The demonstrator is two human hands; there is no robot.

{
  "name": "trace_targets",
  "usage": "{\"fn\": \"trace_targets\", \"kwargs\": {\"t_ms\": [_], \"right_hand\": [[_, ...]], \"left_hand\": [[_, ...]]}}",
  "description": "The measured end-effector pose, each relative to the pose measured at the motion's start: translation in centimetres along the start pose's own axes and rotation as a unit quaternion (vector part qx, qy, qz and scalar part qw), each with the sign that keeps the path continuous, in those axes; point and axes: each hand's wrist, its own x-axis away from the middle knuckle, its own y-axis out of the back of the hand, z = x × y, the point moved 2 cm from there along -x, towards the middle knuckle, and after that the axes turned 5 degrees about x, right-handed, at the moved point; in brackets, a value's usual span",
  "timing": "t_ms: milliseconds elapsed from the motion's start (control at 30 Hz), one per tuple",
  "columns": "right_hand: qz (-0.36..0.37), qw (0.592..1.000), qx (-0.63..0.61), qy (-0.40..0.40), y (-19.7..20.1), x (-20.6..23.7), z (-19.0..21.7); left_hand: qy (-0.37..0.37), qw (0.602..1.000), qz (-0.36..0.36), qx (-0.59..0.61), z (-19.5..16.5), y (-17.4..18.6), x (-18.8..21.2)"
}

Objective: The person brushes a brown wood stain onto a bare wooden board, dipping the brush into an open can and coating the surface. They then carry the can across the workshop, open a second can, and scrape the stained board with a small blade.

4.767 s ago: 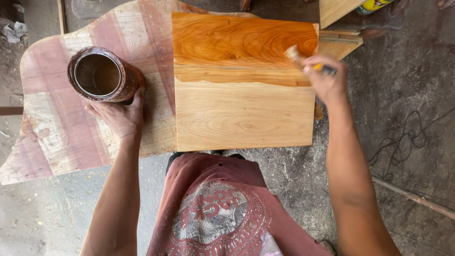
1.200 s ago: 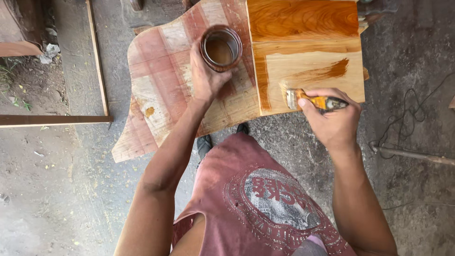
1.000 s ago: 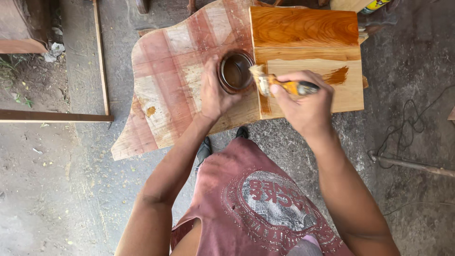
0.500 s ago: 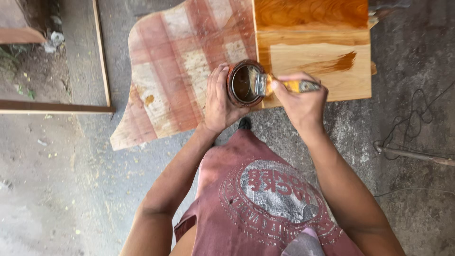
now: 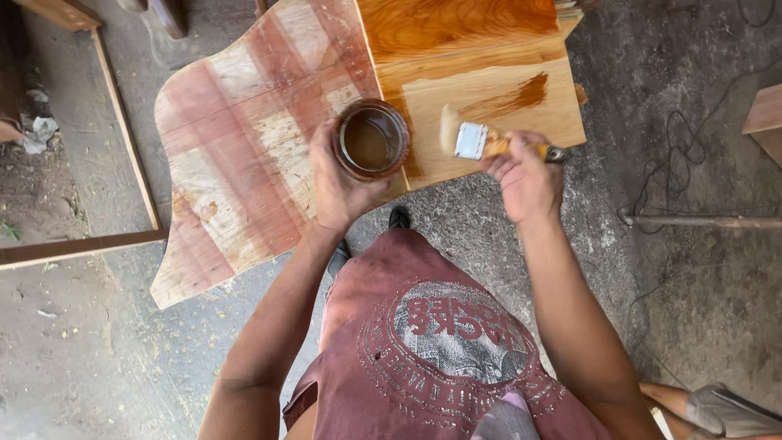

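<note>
Now right hand (image 5: 525,175) clamped on brush (image 5: 481,141), long axis crosswise, bristles pointing left (toward tin (image 5: 371,138), gripped by left hand (image 5: 338,183)).

One tin (image 5: 371,140) (brown liquid inside), one paintbrush (image 5: 481,141), two boards (image 5: 497,90), two hands (image 5: 525,175).

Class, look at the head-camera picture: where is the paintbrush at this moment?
The paintbrush is in the right hand, upper centre, its bristles over the pale wooden panel, just right of the tin held in the left hand.

Woodworking workshop, dusty concrete floor (image 5: 98,358), wooden boards (image 5: 244,163), timber frame (image 5: 122,130), loose cable (image 5: 676,138)
</note>
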Motion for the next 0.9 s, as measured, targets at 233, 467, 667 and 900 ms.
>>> {"fn": "trace_targets", "kwargs": {"t_ms": [233,467,667,900], "right_hand": [[-0.116,0.914,0.373,0.108,2.0,-4.2,1.3],[0.047,0.801,0.542,0.251,-1.0,-2.8,-3.0],[-0.112,0.834,0.538,0.051,1.3,-5.6,0.9],[0.033,0.829,0.539,0.147,-3.4,-5.7,-4.3]], "left_hand": [[0.056,0.995,-0.047,-0.069,2.5,1.3,0.0],[0.052,0.996,-0.040,-0.065,3.1,1.6,0.7],[0.053,0.994,-0.028,-0.088,3.3,1.7,0.4],[0.062,0.994,-0.029,-0.086,3.9,1.5,0.3]]}}
